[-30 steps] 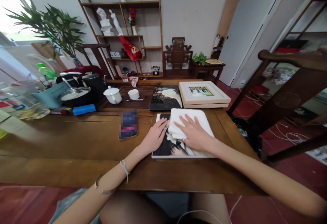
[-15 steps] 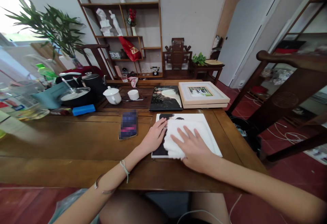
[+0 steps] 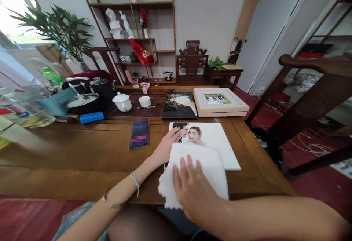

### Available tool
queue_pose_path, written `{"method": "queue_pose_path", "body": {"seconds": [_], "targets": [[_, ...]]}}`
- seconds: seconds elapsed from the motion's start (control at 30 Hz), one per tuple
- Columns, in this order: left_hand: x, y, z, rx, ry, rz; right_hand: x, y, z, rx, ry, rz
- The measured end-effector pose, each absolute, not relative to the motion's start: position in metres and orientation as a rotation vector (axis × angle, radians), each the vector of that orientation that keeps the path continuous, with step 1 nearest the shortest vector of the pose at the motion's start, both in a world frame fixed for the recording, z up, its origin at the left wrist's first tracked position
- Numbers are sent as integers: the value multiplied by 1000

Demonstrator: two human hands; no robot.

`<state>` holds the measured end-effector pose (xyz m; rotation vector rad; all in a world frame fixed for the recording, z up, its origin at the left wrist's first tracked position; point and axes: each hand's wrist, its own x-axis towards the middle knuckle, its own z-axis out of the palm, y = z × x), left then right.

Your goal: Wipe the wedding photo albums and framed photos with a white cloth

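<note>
A white panel with a printed photo of a couple (image 3: 217, 134) lies on the wooden table in front of me. My left hand (image 3: 167, 146) rests flat on its left side, fingers stretched out. A fluffy white cloth (image 3: 205, 154) covers the panel's lower part and reaches past its near edge to the table's front edge. My right hand (image 3: 192, 187) has hold of this cloth, with its fingers laid over the top and the thumb hidden.
Behind the panel lie a dark photo board (image 3: 180, 105) and light framed pictures (image 3: 221, 102). A phone (image 3: 139, 134) lies to the left. Farther back stand a white lidded teacup (image 3: 122, 102), a small white cup (image 3: 144, 101) and a black kettle (image 3: 99, 88). A wooden chair (image 3: 305, 101) is at right.
My right hand and the white cloth have moved toward me, down the panel, uncovering the couple's printed faces. My left hand has stayed on the panel's left side.
</note>
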<state>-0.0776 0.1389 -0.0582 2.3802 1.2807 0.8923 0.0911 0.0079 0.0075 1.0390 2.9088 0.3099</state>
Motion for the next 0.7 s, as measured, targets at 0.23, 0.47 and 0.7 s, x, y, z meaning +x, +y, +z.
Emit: {"method": "queue_pose_path", "body": {"seconds": [0.23, 0.47, 0.7], "targets": [[-75, 136, -49, 2375, 1278, 946, 117, 33, 27, 1031, 2951, -87], [-69, 129, -41, 2354, 1326, 957, 146, 116, 37, 1517, 2788, 6], [-66, 128, -36, 2373, 1305, 961, 114, 156, 42, 1598, 2820, -78]]}}
